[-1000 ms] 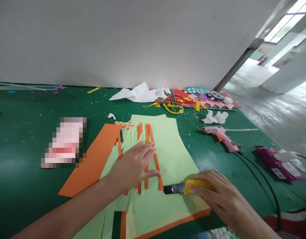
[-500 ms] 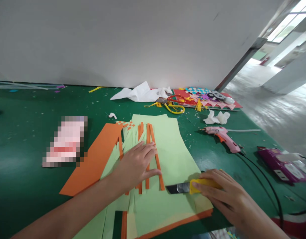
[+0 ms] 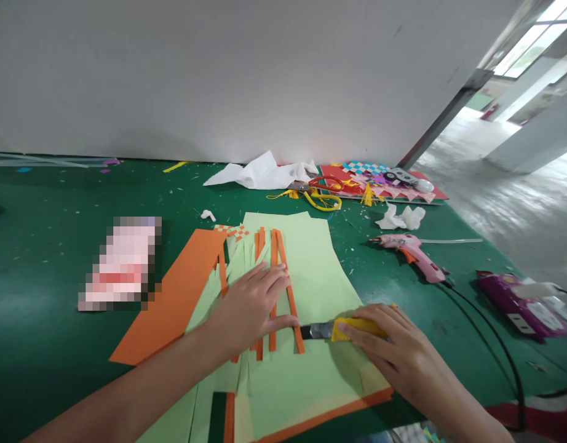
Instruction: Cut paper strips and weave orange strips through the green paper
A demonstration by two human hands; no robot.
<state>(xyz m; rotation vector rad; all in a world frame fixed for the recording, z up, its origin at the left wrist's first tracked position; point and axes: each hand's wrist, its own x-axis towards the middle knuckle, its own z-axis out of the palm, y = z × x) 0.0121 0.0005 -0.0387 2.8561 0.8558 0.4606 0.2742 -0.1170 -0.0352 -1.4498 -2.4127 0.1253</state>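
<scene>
My left hand (image 3: 258, 301) lies flat with its fingers stretched out over several narrow orange paper strips (image 3: 293, 301) on light green paper (image 3: 320, 271). Its thumb rests on the rightmost strip. In my right hand (image 3: 385, 344) is a yellow utility knife (image 3: 352, 328), gripped by the handle. The knife's blade points left, and its tip meets or lies very near the right edge of that strip, just below my left thumb. Left of the strips, a wide orange sheet (image 3: 173, 295) lies at a slant. Small orange-and-white checkered pieces (image 3: 235, 231) sit at the top of the strips.
A pink glue gun (image 3: 417, 255) with a black cord lies at right, near a purple packet (image 3: 514, 304). Scissors (image 3: 320, 194), white tissue (image 3: 265, 172) and a red board (image 3: 438, 195) with craft pieces are along the wall. A blurred pink item (image 3: 126, 258) lies at left.
My right hand has moved the utility knife left and slightly up, bringing its blade to the rightmost orange strip. My left hand has stayed in place.
</scene>
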